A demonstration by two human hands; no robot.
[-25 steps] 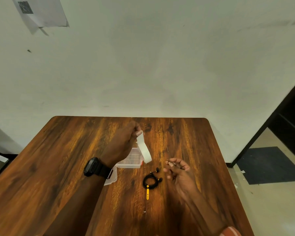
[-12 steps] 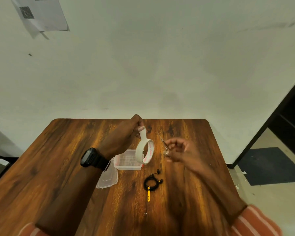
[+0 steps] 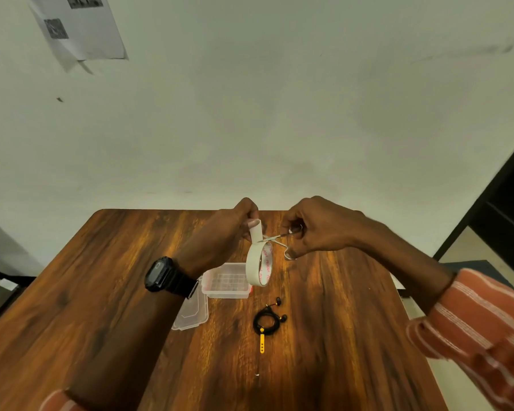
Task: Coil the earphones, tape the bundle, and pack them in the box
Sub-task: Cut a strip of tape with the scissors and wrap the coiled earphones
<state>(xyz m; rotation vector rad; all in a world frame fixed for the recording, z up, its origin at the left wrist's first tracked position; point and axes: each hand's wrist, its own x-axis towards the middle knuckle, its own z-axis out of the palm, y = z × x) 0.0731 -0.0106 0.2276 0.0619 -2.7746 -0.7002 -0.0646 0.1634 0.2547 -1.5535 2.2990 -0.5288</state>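
One step of three done — earphones coiled at the table's 6 o'clock; left hand grip pinching tape, right hand grip closed on scissors — taping, boxing remain.

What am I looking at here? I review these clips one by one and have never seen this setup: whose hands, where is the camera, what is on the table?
There is no machine. A person wears a wide-angle camera on the head, looking down at their own hands. The left hand holds up the free end of a tape roll. The right hand works small scissors at that strip. On the wooden table lie an open clear box, its lid and the coiled black earphones, not yet taped.
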